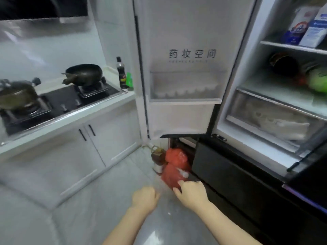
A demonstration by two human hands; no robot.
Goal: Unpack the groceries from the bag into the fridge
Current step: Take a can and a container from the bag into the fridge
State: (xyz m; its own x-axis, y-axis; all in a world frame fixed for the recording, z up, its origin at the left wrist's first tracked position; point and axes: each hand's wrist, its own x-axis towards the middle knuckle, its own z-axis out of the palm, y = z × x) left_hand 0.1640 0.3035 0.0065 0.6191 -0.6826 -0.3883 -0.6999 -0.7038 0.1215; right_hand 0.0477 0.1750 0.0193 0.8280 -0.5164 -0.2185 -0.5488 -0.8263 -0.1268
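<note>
A: Head view, bag?
B: Crinkly red plastic bag (pixel 174 169) on grey floor tiles, against the fridge (pixel 276 110) base, beside a glass oil bottle (pixel 158 156).
A: Hands?
B: Right hand (pixel 192 191) fingers touch the bag; grip unclear. Left hand (pixel 144 197) curled, empty.

one head-worn, wide-angle view looks forward and steeply down from standing height. it faces the open fridge (pixel 276 103), which fills the right half, with the inner face of its open door (pixel 185 68) at centre. the stove counter (pixel 70 119) runs off to the left, bent by the lens. both forearms enter from the bottom edge, close to the camera. the floor (pixel 106 200) lies well below. there is no second view to share anything.
</note>
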